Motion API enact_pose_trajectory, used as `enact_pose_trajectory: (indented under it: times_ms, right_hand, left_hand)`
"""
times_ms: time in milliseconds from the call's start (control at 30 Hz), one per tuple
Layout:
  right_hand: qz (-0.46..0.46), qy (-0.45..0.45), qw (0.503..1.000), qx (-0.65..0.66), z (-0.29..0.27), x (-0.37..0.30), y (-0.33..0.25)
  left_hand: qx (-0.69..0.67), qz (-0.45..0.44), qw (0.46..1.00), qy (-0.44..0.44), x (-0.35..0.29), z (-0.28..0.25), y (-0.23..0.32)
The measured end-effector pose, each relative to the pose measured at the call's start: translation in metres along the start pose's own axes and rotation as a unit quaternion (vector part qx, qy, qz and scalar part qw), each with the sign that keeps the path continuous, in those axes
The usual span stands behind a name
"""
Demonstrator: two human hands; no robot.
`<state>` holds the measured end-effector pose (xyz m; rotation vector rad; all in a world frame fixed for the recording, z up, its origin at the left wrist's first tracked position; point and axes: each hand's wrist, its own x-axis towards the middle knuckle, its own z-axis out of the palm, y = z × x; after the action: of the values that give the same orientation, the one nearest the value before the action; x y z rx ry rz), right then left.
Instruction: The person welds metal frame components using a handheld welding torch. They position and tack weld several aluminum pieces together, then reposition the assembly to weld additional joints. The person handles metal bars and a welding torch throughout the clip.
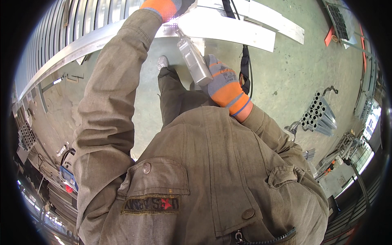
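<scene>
My right hand (228, 83), in a grey and orange work glove, grips a silver handheld welding gun (194, 61) from its right side. The gun slants up and left, and its narrow tip meets a bright violet-white glow on the metal workpiece (228, 29). Glare washes out the exact spot under the tip. My left hand (163, 6), in a matching glove, is at the top edge just left of the glow. The frame cuts off its fingers, so whether it holds the metal is hidden. Long pale metal strips extend to the right of the glow.
A ribbed metal frame (87, 18) with a long curved-looking rail (69, 59) fills the upper left. A black cable (245, 65) hangs behind my right hand. Bundled metal tubes (319, 116) stand on the green floor at right. Racks and stock line both sides.
</scene>
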<state>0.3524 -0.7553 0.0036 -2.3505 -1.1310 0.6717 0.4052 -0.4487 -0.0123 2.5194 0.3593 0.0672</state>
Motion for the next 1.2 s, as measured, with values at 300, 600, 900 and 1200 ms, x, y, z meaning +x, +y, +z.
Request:
enact_pose_trajectory:
  times_ms: [300, 600, 900, 1200]
  right_hand:
    - [-0.004, -0.004, 1.000, -0.007, 0.005, -0.001, 0.002]
    - [-0.009, 0.029, 0.997, 0.068, -0.002, -0.010, 0.009]
    - [0.016, 0.007, 0.996, 0.085, -0.008, -0.006, 0.010]
    - [0.027, 0.010, 0.992, 0.123, -0.015, 0.003, 0.006]
  left_hand:
    - [-0.008, 0.031, 0.999, 0.002, 0.004, 0.003, -0.008]
    - [0.068, 0.054, 0.994, 0.067, -0.002, -0.006, 0.012]
    - [0.032, 0.008, 0.999, 0.023, -0.002, -0.006, 0.006]
    - [0.003, -0.069, 0.998, -0.011, -0.009, -0.008, 0.003]
